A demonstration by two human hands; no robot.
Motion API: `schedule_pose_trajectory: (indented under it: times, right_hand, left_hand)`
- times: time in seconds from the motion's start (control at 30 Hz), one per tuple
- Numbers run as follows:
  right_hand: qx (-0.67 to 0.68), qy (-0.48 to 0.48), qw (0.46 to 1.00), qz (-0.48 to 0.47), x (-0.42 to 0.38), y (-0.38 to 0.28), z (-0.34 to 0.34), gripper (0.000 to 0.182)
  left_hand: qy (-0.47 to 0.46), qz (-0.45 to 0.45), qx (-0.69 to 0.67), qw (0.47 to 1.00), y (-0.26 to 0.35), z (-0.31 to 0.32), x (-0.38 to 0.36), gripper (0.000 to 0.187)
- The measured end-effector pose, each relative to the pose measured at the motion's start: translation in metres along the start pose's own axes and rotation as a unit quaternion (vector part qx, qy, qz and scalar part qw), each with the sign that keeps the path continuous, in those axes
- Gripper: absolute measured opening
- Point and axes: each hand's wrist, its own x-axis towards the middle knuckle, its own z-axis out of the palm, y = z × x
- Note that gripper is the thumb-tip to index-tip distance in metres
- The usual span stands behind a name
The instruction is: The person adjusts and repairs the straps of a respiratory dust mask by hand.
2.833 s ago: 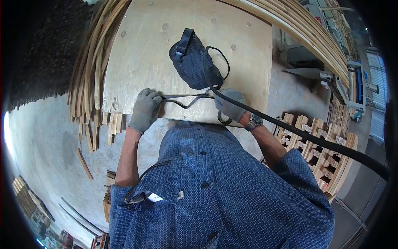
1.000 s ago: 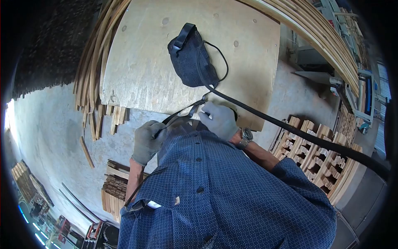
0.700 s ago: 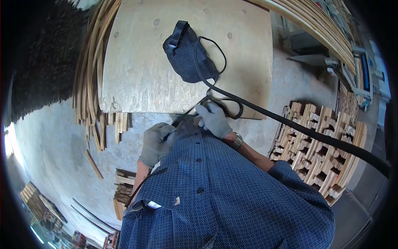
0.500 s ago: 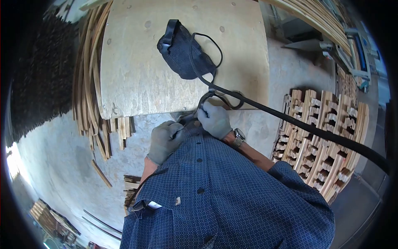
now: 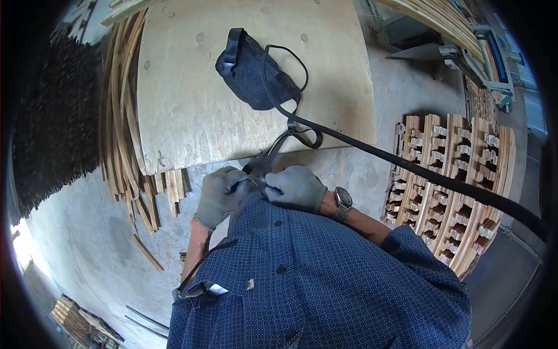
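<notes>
You have one view only, from the camera on your head, facing forward and steeply down. Your shirt front [image 5: 325, 279] fills the near edge, close up. The plywood board [image 5: 192, 99] lies farther off; the wide lens bends the edges.

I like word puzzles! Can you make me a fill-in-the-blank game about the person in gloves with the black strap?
1. Both hands, the left hand and the right hand, wear grey ____.
2. The dark mesh bag lies on a ____ board.
3. The wristwatch is on the person's ____ wrist.
4. The hands pinch the black strap close to the person's blue ____.

Missing words: gloves; wooden; right; shirt
</notes>
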Motion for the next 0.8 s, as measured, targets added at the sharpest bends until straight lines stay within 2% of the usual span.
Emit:
schedule_pose_trajectory:
  times: [0.1, 0.2, 0.53, 0.67, 0.73, 0.77, 0.8]
  right_hand:
    - [0.071, -0.020, 0.997, -0.015, 0.000, -0.030, -0.014, 0.026]
    - [0.088, -0.021, 0.996, -0.012, 0.000, -0.053, -0.027, 0.026]
    - [0.180, 0.037, 0.982, -0.038, 0.011, -0.061, -0.008, 0.032]
    - [0.181, 0.094, 0.976, -0.079, 0.014, -0.076, -0.006, 0.020]
    - [0.080, 0.188, 0.970, -0.129, 0.016, -0.083, -0.007, 0.020]
    - [0.080, 0.188, 0.970, -0.129, 0.017, -0.087, -0.007, 0.020]
    - [0.118, 0.146, 0.973, -0.132, 0.017, -0.090, -0.007, 0.022]
  left_hand:
    - [-0.018, 0.009, -0.017, 1.000, -0.004, -0.016, -0.004, 0.010]
    - [-0.066, -0.022, -0.069, 0.995, 0.001, -0.033, -0.008, 0.010]
    - [-0.016, -0.034, -0.073, 0.997, 0.022, -0.073, -0.034, 0.005]
    - [-0.017, -0.038, -0.062, 0.997, 0.013, -0.070, -0.033, 0.004]
    - [-0.006, -0.050, -0.094, 0.994, 0.013, -0.067, -0.034, 0.004]
    - [-0.006, -0.049, -0.094, 0.994, 0.013, -0.068, -0.035, 0.004]
    - [-0.007, -0.048, -0.112, 0.993, 0.014, -0.070, -0.035, 0.005]
